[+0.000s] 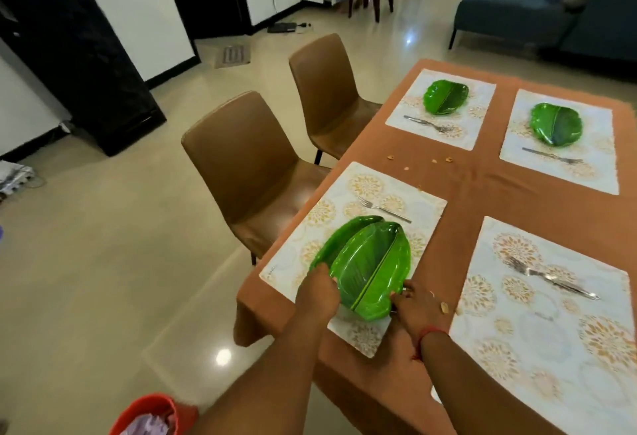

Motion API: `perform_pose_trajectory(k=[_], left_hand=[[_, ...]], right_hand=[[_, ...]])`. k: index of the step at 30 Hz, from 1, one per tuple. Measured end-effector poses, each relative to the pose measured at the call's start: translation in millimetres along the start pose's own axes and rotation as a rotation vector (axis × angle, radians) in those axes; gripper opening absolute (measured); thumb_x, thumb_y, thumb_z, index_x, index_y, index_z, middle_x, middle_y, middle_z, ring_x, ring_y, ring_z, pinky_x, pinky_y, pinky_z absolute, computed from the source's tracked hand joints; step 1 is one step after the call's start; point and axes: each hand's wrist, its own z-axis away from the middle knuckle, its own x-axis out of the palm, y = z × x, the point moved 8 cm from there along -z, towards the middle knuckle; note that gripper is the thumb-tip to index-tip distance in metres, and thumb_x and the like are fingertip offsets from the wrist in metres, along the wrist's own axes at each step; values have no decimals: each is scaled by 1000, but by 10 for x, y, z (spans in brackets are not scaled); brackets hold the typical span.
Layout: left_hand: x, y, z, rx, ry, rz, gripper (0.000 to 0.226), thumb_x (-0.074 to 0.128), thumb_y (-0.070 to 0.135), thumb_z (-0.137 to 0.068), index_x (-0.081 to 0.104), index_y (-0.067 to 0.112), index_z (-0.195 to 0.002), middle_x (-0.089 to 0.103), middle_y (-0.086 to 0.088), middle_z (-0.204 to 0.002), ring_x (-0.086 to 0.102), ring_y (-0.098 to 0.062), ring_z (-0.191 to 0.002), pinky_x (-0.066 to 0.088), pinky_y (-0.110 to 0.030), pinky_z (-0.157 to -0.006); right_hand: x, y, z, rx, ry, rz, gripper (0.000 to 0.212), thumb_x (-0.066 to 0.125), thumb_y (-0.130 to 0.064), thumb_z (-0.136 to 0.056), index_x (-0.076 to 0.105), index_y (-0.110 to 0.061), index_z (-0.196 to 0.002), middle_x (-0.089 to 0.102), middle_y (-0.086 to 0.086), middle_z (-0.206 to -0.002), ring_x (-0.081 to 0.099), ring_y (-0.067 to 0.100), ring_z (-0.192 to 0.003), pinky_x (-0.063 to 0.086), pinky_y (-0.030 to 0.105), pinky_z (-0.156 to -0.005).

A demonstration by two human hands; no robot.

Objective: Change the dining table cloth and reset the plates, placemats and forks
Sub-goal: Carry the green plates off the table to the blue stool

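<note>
**Hands on stacked green leaf plates at near-left placemat**

Stacked leaf plates [365, 262], two, upper one offset to the right, resting on the near-left placemat [348, 227] by the table's left edge. Left hand [319, 291] curled over the stack's near-left rim, fingers wrapped on the edge. Right hand [412, 303] pinching the near-right rim, fingertips [396, 295] touching the plate's edge. Fork [384, 208] beyond the plates on the same mat. Orange tablecloth [482, 179] under four placemats; single green plates on the two far mats, only a fork on the near-right mat. Crumbs scattered mid-table. Brown chairs [248, 165] along the left edge.
</note>
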Motion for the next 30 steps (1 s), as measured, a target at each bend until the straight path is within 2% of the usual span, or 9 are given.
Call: perform_pose_trajectory(k=[2, 5, 7, 11, 16, 19, 25, 28, 30], left_hand=[[-121, -162, -142, 19, -18, -68, 23, 48, 20, -99, 53, 6, -117, 60, -15, -117, 59, -34, -109, 46, -39, -86], [-161, -302, -306, 44, -54, -119, 26, 48, 23, -99, 52, 7, -119, 58, -14, -119, 59, -34, -110, 47, -41, -86], [-166, -332, -387, 60, -63, -138, 25, 49, 25, -99, 53, 7, -117, 57, -14, -118, 59, -35, -109, 48, -41, -84], [-194, -346, -456, 81, -71, -157, 26, 50, 27, -99, 52, 8, -117, 57, -13, -116, 60, -34, -107, 47, -39, -80], [-123, -448, -527, 78, -131, -209, 25, 50, 26, -98, 51, 10, -117, 55, -10, -115, 60, -32, -106, 47, -41, -80], [-96, -457, -544, 69, -155, -227, 24, 52, 23, -96, 50, 11, -117, 55, -9, -115, 60, -32, -106, 47, -40, -79], [-84, -452, -622, 24, -159, -255, 26, 55, 22, -95, 49, 11, -118, 49, -11, -120, 59, -34, -106, 44, -40, -75], [-20, -458, -691, 9, -195, -168, 29, 56, 21, -94, 50, 8, -120, 52, -12, -121, 58, -33, -108, 46, -39, -80], [25, -445, -741, -4, -226, -92, 28, 58, 18, -92, 54, 6, -117, 58, -13, -118, 58, -31, -106, 43, -33, -75]], right_hand=[[267, 29, -68, 71, -15, -25, 19, 67, -16, -87, 57, -31, -94, 73, 10, -83, 73, 30, -74, 60, 52, -76], [508, 465, -460, 122, 11, 53, 32, 67, -43, -75, 50, -50, -101, 69, 1, -95, 71, 27, -86, 59, 49, -79], [594, 529, -550, 118, 43, 50, 30, 65, -38, -78, 52, -43, -104, 71, 4, -90, 71, 30, -83, 58, 52, -79], [585, 24, -252, 90, 95, 100, 24, 62, -25, -83, 56, -24, -107, 72, 12, -83, 69, 34, -80, 57, 53, -78], [659, -141, -150, 81, 98, 282, 44, 60, -21, -87, 54, -15, -130, 69, 15, -102, 65, 30, -97, 52, 37, -83], [704, -123, -156, 92, 67, 297, 55, 60, -22, -87, 46, -15, -140, 68, 17, -110, 62, 29, -106, 50, 36, -88], [694, -154, -188, 114, 57, 265, 52, 60, -20, -86, 46, -16, -137, 65, 15, -115, 64, 30, -100, 52, 36, -82], [736, -103, -229, 149, 19, 215, 41, 60, -17, -87, 49, -17, -126, 71, 13, -102, 67, 29, -89, 54, 37, -79], [739, -36, -281, 167, 5, 188, 33, 62, -16, -85, 52, -18, -117, 72, 11, -96, 69, 30, -85, 57, 42, -79]])
